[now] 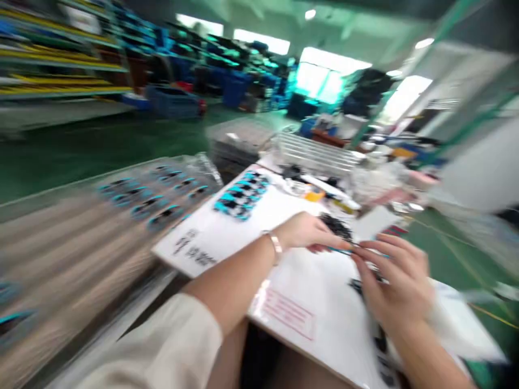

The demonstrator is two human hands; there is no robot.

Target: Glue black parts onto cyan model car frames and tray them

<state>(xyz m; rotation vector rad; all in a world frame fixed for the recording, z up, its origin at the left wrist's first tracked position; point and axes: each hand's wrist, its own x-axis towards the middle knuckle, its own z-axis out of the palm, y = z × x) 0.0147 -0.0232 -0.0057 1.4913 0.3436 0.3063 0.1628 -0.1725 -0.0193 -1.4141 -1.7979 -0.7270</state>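
Observation:
My left hand [310, 233] reaches over the white board [312, 275] with its fingers pinched on a thin blue-edged piece [340, 250]. Fingertips of my right hand [395, 278] meet it from the other side, closed on the same piece. Motion blur and the fingers hide most of its shape. Just behind the hands lies a heap of small black parts [336, 226]. More dark parts [357, 285] show beside and under my right hand. Farther back on the board, several black and blue pieces [242, 195] are laid out in rows.
To the left stands a wrapped, ridged surface [81, 254] carrying several blue and black pieces [148, 205]. Clear plastic trays [239, 132] and a metal rack [316, 154] sit behind the board. Shelving [60, 59] lines the far left above a green floor [81, 151].

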